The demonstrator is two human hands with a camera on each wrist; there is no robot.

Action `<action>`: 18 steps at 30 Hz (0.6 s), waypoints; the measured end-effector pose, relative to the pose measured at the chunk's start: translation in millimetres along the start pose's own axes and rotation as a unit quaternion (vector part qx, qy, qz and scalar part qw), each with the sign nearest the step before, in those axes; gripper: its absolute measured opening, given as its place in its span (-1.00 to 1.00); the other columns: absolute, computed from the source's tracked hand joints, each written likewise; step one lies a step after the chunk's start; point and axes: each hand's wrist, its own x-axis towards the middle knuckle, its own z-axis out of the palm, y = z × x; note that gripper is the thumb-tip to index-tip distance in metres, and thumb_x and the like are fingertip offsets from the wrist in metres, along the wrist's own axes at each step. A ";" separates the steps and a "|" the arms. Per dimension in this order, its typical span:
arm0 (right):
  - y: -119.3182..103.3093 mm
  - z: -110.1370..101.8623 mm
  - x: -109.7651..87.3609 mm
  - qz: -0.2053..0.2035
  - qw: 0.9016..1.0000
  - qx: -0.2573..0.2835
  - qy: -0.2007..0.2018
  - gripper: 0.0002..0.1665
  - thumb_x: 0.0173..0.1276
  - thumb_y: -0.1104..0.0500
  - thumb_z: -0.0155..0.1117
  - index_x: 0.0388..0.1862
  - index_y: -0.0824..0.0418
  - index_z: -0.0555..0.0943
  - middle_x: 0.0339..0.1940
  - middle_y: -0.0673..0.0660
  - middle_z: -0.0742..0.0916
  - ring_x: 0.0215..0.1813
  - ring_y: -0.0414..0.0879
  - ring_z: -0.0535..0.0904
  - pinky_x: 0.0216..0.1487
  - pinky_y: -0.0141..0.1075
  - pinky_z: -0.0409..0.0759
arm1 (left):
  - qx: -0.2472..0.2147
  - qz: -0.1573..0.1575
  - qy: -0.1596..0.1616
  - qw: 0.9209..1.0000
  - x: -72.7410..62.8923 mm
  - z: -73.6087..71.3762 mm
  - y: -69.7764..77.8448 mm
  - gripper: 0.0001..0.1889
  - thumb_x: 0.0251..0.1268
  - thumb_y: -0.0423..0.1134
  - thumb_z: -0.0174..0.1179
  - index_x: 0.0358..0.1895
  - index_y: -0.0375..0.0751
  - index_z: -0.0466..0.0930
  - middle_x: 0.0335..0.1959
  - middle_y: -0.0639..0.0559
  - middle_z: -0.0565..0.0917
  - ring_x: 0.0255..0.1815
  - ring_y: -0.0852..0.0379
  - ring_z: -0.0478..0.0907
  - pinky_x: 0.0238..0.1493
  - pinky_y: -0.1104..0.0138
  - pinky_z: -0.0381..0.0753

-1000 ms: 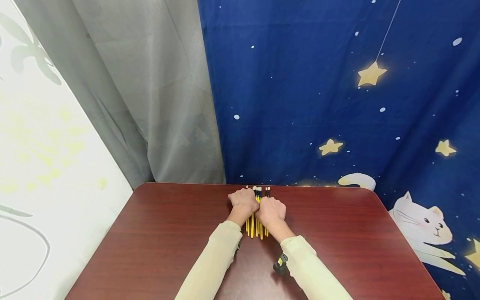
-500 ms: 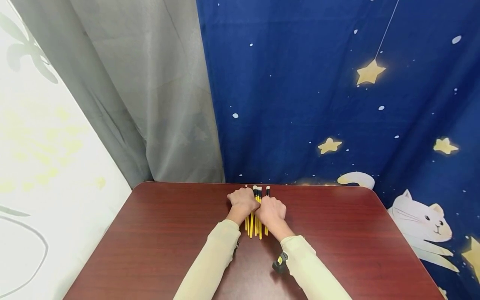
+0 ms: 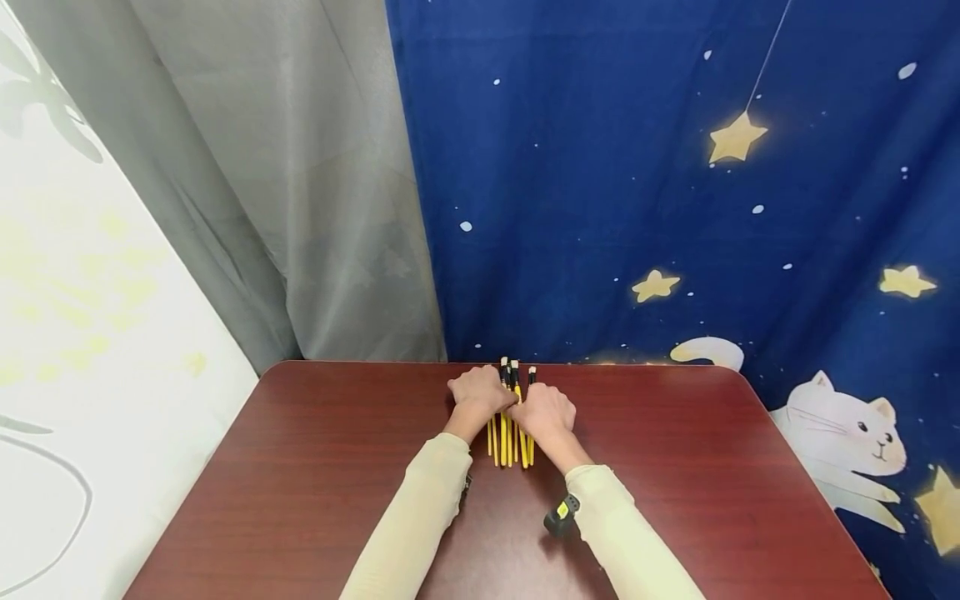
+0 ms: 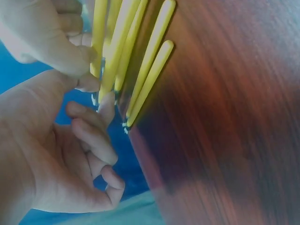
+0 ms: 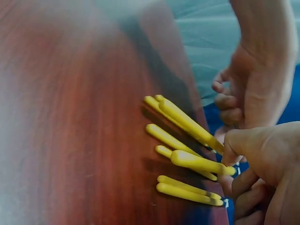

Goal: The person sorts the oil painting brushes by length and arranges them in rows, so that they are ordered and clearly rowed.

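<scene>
Several paintbrushes point(image 3: 504, 442) with yellow handles, black ferrules and pale bristles lie side by side near the table's far edge, bristles pointing away. My left hand point(image 3: 480, 390) pinches a brush between thumb and index finger; its other fingers curl loosely in the left wrist view. Beside it, my right hand point(image 3: 546, 410) pinches the thick yellow handle of another paintbrush point(image 5: 194, 161), lifted a little over its neighbours in the right wrist view. The two hands nearly meet over the row. From the head view, the hands cover the middles of the brushes.
The reddish-brown wooden table point(image 3: 337, 500) spreads around the brushes. Behind it hang a grey curtain point(image 3: 352, 250) and a blue curtain point(image 3: 570, 208) with stars and a cat. A small black wrist camera point(image 3: 558, 518) sits below the right wrist.
The brushes between my hands have shifted slightly and their tips stand closer together. Both hands have moved only a little; the head view has tilted slightly.
</scene>
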 end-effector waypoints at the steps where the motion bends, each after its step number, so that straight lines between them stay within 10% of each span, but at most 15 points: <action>1: -0.2 -1.2 0.9 0.005 1.000 0.009 -0.003 -0.48 0.10 -0.28 0.50 -0.58 0.11 0.60 -0.50 0.14 0.70 -0.44 0.06 0.61 -0.41 -0.04 0.58 | -0.003 0.000 0.000 1.000 1.2 -1.4 -2.6 -0.47 0.10 0.26 0.42 -0.04 -0.07 0.78 -0.07 -0.09 0.83 -0.12 -0.12 0.74 0.11 -0.11 0.64; 18: -30.2 9.2 4.6 -0.005 0.997 0.068 -0.018 -0.52 0.15 -0.23 0.48 -0.75 0.00 0.56 -0.59 0.04 0.68 -0.45 0.01 0.61 -0.42 -0.12 0.53 | -0.044 -0.019 -0.029 0.998 3.2 -26.6 -65.9 -0.52 0.20 0.24 0.38 -0.64 -0.05 0.64 -0.64 0.05 0.63 -0.47 0.01 0.61 -0.39 0.19 0.55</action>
